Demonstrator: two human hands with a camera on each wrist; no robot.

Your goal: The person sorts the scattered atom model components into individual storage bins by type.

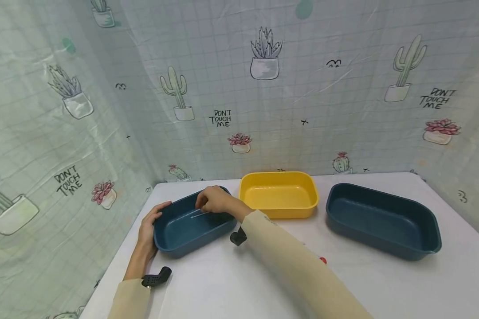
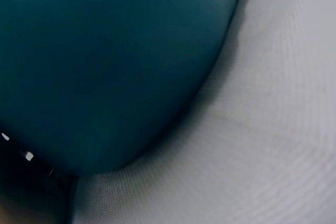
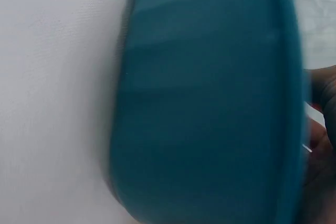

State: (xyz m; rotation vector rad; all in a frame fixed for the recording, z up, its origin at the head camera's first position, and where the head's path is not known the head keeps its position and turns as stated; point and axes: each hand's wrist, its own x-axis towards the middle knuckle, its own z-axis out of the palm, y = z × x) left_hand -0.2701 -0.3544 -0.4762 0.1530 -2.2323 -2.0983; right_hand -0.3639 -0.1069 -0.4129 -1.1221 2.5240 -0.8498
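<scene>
In the head view my left hand (image 1: 147,228) grips the left end of a dark blue tray (image 1: 183,248), its fingers curled at the rim. My right hand (image 1: 215,199) is over the right part of that tray and pinches a thin pale stick (image 1: 198,215), which slants down to the left above the tray floor. The tray's outer wall (image 2: 115,66) fills much of the left wrist view. In the right wrist view the wall (image 3: 205,103) covers most of the frame, and my right hand (image 3: 323,129) is partly hidden behind the rim.
A yellow tray (image 1: 279,213) stands to the right of the blue one. Farther right is a second dark blue tray (image 1: 383,246). A small red round thing (image 1: 323,260) lies on the white tabletop (image 1: 207,288), partly behind my right sleeve (image 1: 291,261). Printed curtains (image 1: 303,110) hang behind.
</scene>
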